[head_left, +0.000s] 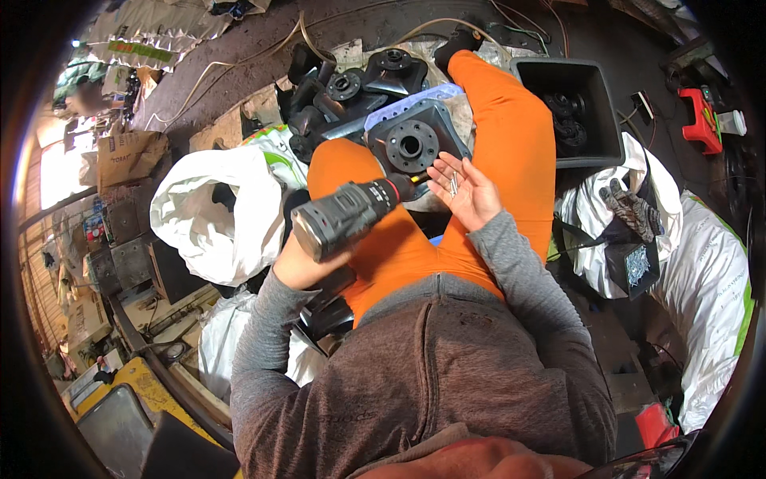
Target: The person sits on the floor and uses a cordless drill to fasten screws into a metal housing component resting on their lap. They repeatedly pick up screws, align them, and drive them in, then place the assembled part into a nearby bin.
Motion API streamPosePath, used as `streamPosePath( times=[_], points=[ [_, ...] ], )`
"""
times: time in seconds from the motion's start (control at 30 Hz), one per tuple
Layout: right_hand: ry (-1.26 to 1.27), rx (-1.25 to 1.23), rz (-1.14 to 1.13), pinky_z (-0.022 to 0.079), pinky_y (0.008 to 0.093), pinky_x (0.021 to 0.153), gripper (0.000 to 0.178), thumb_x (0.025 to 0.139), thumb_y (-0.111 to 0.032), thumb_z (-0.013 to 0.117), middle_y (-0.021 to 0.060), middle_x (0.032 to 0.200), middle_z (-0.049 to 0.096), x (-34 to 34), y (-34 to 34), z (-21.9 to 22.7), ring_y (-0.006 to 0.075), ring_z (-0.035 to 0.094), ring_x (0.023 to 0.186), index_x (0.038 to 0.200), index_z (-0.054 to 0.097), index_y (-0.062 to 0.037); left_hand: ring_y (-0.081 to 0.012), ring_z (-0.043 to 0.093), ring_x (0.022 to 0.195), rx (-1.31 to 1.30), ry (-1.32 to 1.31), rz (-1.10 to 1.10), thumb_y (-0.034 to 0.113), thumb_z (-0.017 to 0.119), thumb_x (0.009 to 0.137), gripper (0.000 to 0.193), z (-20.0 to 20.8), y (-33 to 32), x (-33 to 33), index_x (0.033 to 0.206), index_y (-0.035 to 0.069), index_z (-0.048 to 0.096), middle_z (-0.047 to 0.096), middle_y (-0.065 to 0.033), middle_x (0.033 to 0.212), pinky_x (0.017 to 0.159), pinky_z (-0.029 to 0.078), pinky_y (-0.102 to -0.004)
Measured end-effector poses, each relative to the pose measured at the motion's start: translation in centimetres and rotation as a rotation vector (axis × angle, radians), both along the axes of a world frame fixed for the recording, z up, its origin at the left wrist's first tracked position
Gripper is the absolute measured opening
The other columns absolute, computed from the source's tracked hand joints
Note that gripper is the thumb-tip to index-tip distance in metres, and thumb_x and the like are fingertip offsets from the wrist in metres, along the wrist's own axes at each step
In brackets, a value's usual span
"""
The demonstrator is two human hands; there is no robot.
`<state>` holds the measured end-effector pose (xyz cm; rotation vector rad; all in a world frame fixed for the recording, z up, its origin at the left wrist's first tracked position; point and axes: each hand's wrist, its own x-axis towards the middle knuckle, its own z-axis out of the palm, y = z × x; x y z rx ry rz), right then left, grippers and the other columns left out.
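Several black parts (343, 85), sack (203, 239), bin (597, 80) around legs (519, 136); left hand (297, 267) grips drill (343, 217), right hand (477, 199) unclenched, cradling screws (454, 184).

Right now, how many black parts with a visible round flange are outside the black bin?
3: the near part by the right hand, a left part and a right part beyond it. More may be hidden.
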<state>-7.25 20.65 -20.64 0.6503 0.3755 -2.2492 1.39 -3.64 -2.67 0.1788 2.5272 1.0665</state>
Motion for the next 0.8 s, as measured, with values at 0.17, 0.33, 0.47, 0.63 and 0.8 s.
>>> streamPosePath(
  times=[0.17,0.33,0.47,0.63,0.8],
  points=[
    [0.059,-0.121,0.094,0.049,0.0401,0.096,0.045,0.102,-0.032,0.035,0.0159,0.122,0.057,0.7,0.7,2.3,0.0269,0.057,0.111,0.129,0.046,0.0018,-0.0242,0.060,0.104,0.179,-0.031,0.182,0.010,0.076,0.073,0.049,0.5,3.0,0.0,0.117,0.001,0.057,0.062,-0.0128,0.113,0.092,0.047,-0.0349],
    [0.208,-0.090,0.221,0.051,0.0377,0.094,0.049,0.103,-0.037,0.032,0.0156,0.122,0.058,0.9,0.6,1.8,0.0243,0.057,0.112,0.129,0.046,0.0020,-0.0217,0.062,0.099,0.143,-0.044,0.112,0.010,0.076,0.073,0.049,0.7,2.5,-1.0,0.117,0.001,0.056,0.063,-0.0117,0.110,0.089,0.048,-0.0342],
    [0.181,-0.035,0.235,0.052,0.0362,0.091,0.047,0.102,-0.035,0.036,0.0148,0.121,0.059,0.9,0.0,2.4,0.0219,0.059,0.108,0.127,0.048,0.0022,-0.0227,0.063,0.096,0.154,-0.031,0.085,0.009,0.075,0.073,0.046,0.3,2.2,-0.8,0.115,0.000,0.057,0.063,-0.0119,0.108,0.087,0.049,-0.0347],
    [0.176,0.019,0.272,0.058,0.0308,0.085,0.032,0.096,-0.013,0.051,0.0148,0.114,0.062,1.7,0.7,1.8,0.0196,0.064,0.101,0.125,0.052,0.0023,-0.0259,0.062,0.098,0.164,-0.060,0.134,0.009,0.075,0.074,0.044,1.9,1.5,-0.5,0.114,0.000,0.058,0.063,-0.0133,0.109,0.087,0.049,-0.0356],
    [0.103,0.117,0.335,0.059,0.0246,0.076,0.026,0.091,-0.008,0.061,0.0102,0.104,0.065,1.8,0.3,2.3,0.0133,0.066,0.088,0.116,0.059,0.0000,-0.0287,0.061,0.100,0.077,0.006,0.104,0.011,0.075,0.076,0.043,2.1,0.9,0.4,0.114,0.000,0.058,0.062,-0.0149,0.111,0.089,0.048,-0.0369]
  ],
)
